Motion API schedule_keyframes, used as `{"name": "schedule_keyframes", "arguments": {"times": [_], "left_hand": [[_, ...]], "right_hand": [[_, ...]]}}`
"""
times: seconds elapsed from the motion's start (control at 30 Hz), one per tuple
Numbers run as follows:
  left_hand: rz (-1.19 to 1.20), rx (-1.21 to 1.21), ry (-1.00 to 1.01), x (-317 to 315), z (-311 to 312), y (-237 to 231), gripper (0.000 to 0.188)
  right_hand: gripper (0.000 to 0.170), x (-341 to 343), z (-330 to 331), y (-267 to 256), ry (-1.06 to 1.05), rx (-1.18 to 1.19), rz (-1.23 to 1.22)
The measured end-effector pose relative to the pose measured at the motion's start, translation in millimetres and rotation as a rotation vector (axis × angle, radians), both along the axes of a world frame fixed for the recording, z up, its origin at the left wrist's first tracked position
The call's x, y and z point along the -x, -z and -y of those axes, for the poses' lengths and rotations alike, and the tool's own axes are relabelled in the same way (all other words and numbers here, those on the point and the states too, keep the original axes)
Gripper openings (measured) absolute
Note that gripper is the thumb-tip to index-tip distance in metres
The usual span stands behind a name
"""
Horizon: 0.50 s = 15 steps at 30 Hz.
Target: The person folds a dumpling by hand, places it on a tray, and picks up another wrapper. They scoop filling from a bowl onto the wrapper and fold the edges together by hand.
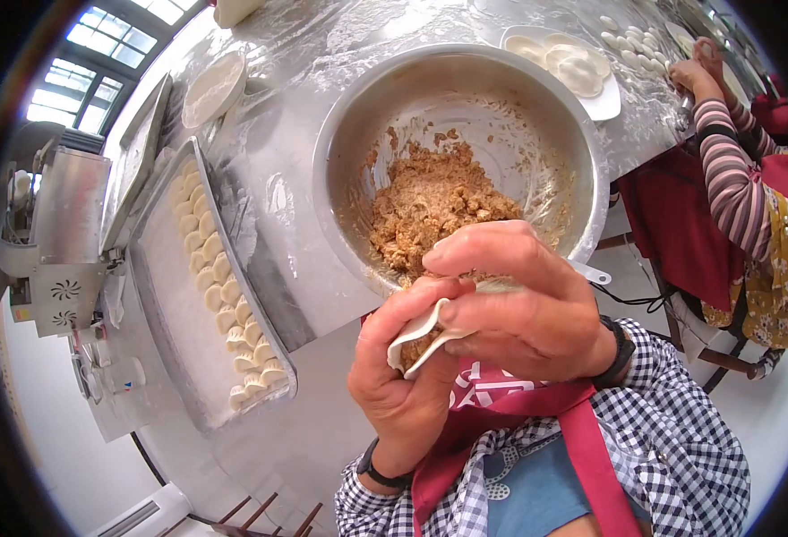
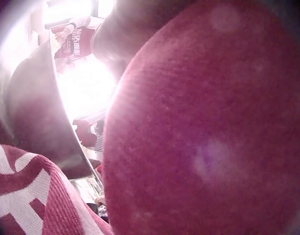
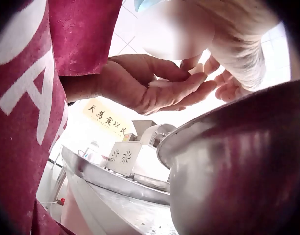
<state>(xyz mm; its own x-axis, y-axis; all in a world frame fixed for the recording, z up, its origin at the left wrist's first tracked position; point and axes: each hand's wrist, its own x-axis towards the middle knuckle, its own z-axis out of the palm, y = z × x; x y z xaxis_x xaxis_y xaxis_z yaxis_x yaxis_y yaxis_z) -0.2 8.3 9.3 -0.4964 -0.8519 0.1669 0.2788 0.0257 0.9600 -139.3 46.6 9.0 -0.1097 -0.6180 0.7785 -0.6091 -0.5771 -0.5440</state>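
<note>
A half-folded dumpling (image 1: 419, 333) with brown filling showing in its open side is between my two hands, just off the near rim of the metal bowl (image 1: 329, 224). My left hand (image 1: 392, 394) cups it from the left, thumb underneath. From the other side my right hand (image 1: 533, 304) pinches its wrapper edge, fingers arched over it. Minced filling (image 1: 439, 201) lies heaped in the bowl. Both hands (image 3: 140, 81) show in the right wrist view, fingertips close together; the dumpling is mostly hidden there. Dark red blur covers most of the left wrist view.
Left of the bowl, a tray (image 1: 168, 345) holds rows of folded dumplings (image 1: 224, 291). Wrappers (image 1: 578, 67) lie on a white plate behind the bowl. A flat handle (image 1: 591, 273) sticks out at the right rim. At far right another person's hands (image 1: 698, 76) work beside small dough pieces (image 1: 634, 43).
</note>
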Motion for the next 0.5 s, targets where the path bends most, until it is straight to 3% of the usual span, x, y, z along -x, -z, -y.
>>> {"name": "schedule_keyframes", "arguments": {"times": [0.07, 0.17, 0.27, 0.5], "left_hand": [[0.029, -0.022, 0.048, -7.0, 1.7, 2.3, 0.045], [-0.103, -0.134, 0.066, -1.1, -0.6, -3.5, 0.047], [-0.039, -0.087, 0.089, -1.0, 1.5, -1.5, 0.048], [-0.032, 0.02, 0.132, 1.2, 5.6, -0.8, 0.043]], "right_hand": [[0.026, -6.8, 0.3, -9.1, 0.02, -0.142, 0.268], [0.031, -3.5, 3.2, -4.0, -0.101, -0.185, 0.334], [0.025, -3.2, 3.1, -0.1, -0.166, -0.199, 0.43], [0.022, 0.3, 6.9, 12.0, -0.163, -0.048, 0.314]]}}
